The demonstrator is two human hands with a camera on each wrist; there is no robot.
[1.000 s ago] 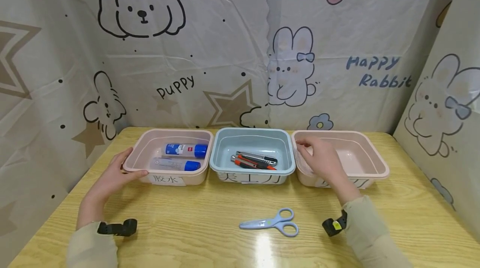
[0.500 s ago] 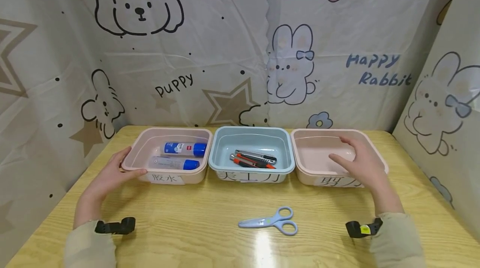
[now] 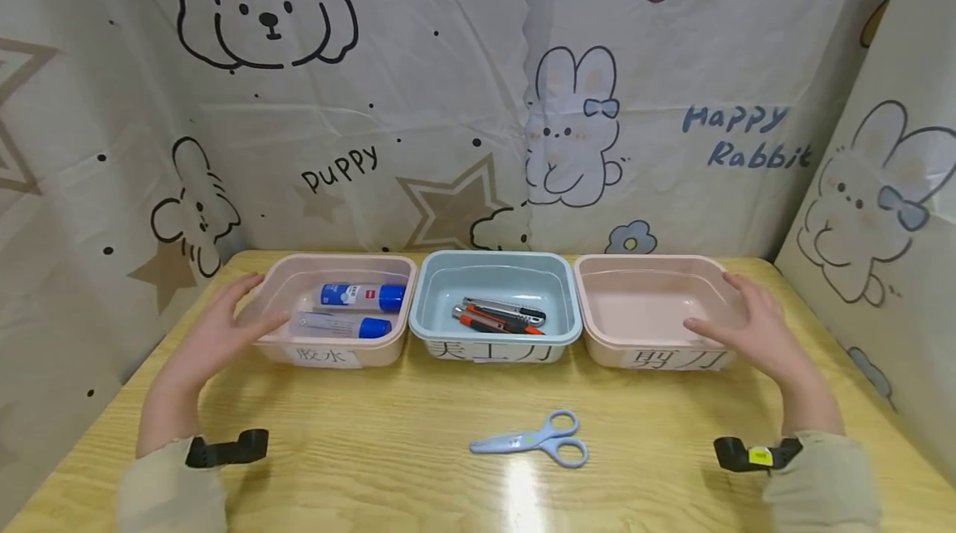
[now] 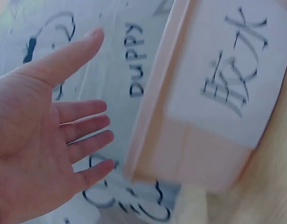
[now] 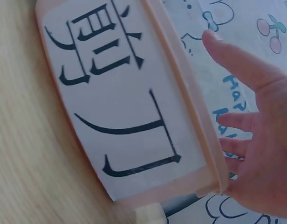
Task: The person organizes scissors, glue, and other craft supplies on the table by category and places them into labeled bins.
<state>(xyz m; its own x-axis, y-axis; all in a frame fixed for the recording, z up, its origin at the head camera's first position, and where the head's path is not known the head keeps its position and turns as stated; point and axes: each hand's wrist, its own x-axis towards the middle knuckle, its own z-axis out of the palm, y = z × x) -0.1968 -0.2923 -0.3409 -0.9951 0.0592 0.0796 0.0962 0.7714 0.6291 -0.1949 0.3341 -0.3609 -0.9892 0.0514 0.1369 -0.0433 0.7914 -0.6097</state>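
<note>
My left hand (image 3: pixel 220 330) is at the left end of a pink bin (image 3: pixel 335 261) that holds two blue-capped glue tubes (image 3: pixel 363 296). In the left wrist view its fingers are spread apart from the bin's rim, with nothing in them. My right hand (image 3: pixel 762 330) is at the right end of another pink bin (image 3: pixel 635 309), thumb over the front corner, fingers straight. The right wrist view shows this bin's paper label (image 5: pixel 129 107) beside the palm. Between the two stands a light blue bin (image 3: pixel 496 257) with several utility knives (image 3: pixel 500 317) inside.
Light blue scissors (image 3: pixel 530 439) lie on the wooden table (image 3: pixel 358 450) in front of the bins. A printed curtain (image 3: pixel 373 101) hangs behind the table and along its sides. Each wrist wears a black camera (image 3: pixel 227 450).
My right hand has moved from the right pink bin's left end across to its right end. The left hand has loosened from its bin's rim and drawn slightly away.
</note>
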